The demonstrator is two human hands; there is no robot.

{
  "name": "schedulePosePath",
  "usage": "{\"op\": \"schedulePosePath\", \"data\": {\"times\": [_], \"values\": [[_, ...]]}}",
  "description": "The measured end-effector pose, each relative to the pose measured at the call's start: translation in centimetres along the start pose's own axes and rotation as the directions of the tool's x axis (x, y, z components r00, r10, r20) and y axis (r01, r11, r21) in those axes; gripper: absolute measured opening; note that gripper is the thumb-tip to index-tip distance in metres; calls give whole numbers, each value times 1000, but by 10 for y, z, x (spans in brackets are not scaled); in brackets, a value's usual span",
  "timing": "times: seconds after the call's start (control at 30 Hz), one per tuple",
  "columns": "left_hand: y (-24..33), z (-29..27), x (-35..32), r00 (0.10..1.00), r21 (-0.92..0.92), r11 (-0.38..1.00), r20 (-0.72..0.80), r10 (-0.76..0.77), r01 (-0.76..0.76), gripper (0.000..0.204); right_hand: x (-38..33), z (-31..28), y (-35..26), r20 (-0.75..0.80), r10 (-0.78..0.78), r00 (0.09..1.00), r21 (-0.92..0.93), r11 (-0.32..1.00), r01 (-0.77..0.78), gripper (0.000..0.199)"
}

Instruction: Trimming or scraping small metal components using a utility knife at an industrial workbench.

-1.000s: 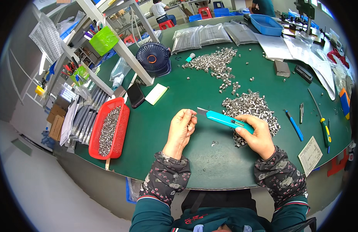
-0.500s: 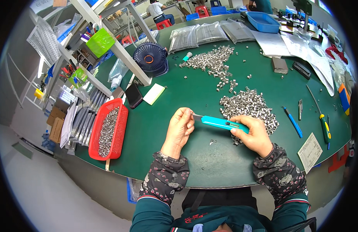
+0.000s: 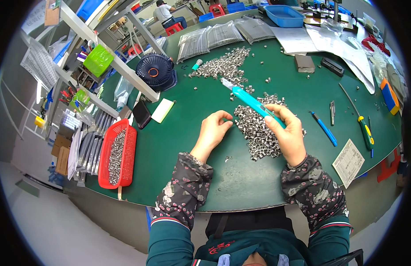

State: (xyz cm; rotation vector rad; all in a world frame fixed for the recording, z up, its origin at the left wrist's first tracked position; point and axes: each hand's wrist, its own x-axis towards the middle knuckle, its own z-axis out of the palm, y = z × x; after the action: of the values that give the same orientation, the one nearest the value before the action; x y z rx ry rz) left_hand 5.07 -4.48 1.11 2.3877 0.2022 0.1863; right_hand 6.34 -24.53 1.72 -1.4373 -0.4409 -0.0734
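My right hand (image 3: pixel 287 133) is wrapped round a turquoise utility knife (image 3: pixel 250 100). Its metal blade points up and to the left, over the gap between two heaps of metal rings. At the left edge of the nearer heap of small metal rings (image 3: pixel 258 141) is my left hand (image 3: pixel 211 132). Its fingers are loosely curved, with thumb and forefinger a little apart, and no ring shows between them. Farther back lies a second heap of rings (image 3: pixel 223 66). A few tiny scraps (image 3: pixel 228 158) rest on the green table (image 3: pixel 183 133) in front of me.
A red basket (image 3: pixel 130 155) of small metal parts stands at the left, near a phone (image 3: pixel 141 114), a notepad (image 3: pixel 163 110) and a dark fan (image 3: pixel 156 72). To the right lie a blue pen-like tool (image 3: pixel 324 129), a screwdriver (image 3: pixel 364 132) and a printed card (image 3: pixel 348 163).
The knife's blade has left my left fingertips and swung up and away. My left hand has turned and opened toward the near heap. The view has shifted slightly.
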Motion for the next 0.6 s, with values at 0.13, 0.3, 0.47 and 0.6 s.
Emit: {"op": "schedulePosePath", "data": {"times": [0.13,0.3,0.47,0.6], "values": [[-11,19,6,980,115,978,-73,184,-175,16,0,1,1,0,-6,1000,47,999,6,26],[-6,18,2,976,208,957,-34,215,-203,12,0,1,1,10,-15,1000,34,999,15,25],[-16,3,-10,995,-13,996,-26,93,-93,12,-2,2,1,23,-17,1000,20,1000,17,25],[-5,-19,-39,973,-685,693,192,-125,224,14,-5,5,3,72,-3,997,-60,998,7,26]]}}
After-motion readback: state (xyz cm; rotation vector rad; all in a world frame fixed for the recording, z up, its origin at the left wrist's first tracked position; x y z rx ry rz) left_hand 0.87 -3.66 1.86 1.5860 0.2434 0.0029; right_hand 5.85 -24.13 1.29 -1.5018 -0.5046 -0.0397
